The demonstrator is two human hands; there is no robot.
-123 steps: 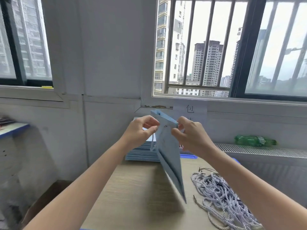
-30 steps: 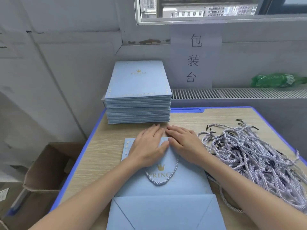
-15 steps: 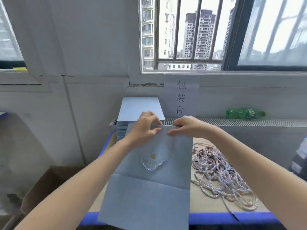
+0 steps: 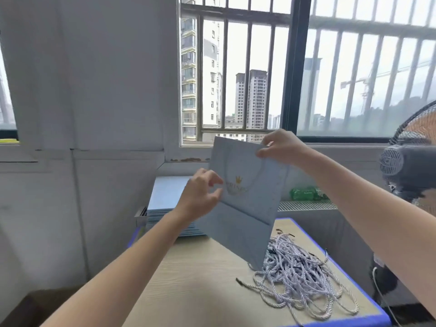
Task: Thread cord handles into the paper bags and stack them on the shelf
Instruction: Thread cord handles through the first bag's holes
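A flat light-blue paper bag (image 4: 245, 208) with a gold crown print hangs tilted in the air above the table, a cord handle looped across its face. My right hand (image 4: 278, 147) pinches its top right corner. My left hand (image 4: 200, 194) is at the bag's left edge with thumb and fingers curled there; I cannot tell whether it grips the edge. A stack of flat blue bags (image 4: 167, 204) lies at the table's back left. A heap of loose white-and-blue cords (image 4: 297, 274) lies on the right of the table.
The wooden table (image 4: 188, 284) has a blue rim. A standing fan (image 4: 410, 161) is at the right. A green bottle (image 4: 306, 193) lies on the radiator ledge under the barred window. A cardboard box (image 4: 21, 308) sits on the floor at the lower left.
The bag has risen off the table and tilted to the right. My right hand went up with its top corner. My left hand slid from the top edge down to the left side.
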